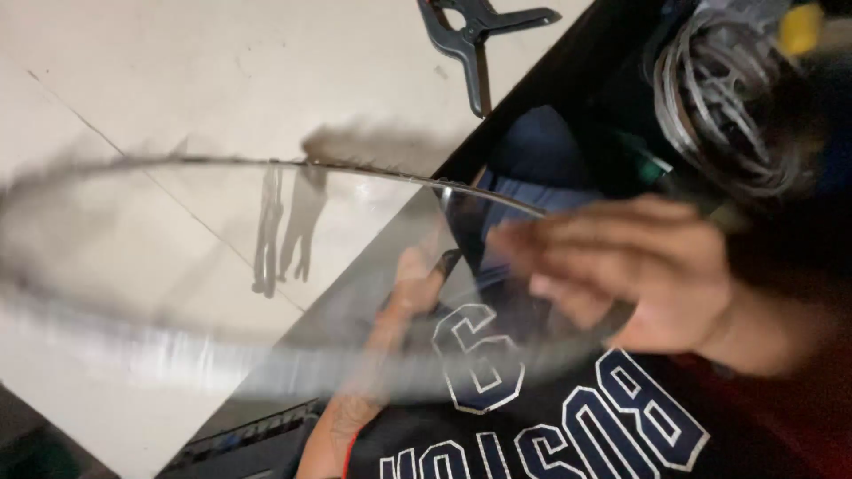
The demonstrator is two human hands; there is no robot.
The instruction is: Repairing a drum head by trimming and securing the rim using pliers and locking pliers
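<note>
A long, thin, grey metal band is curving across the view in a wide loop, its sharp upper arc running almost level from the blurred far left to the middle, then dipping down to the right towards the nearer hand; its lower arc is sweeping back along the bottom as a broad, smeared streak, so the loop's long axis is lying left to right over the pale tiled floor. The large hand close to the camera is reaching in from the right edge, palm turned leftward and fingers stretching out loosely side by side towards the band's right end; the blur is hiding whether they are actually pinching the metal, and I cannot tell which of the person's hands it is. A second hand is lying lower down and further off, on a forearm coming up from the bottom edge, and its fingers are curling around a small dark object just beneath the band; how tightly is unclear. A dark spring clamp is lying on the floor near the top. A coil of grey wire is sitting at the upper right. A dark jersey with white lettering is filling the lower right.
</note>
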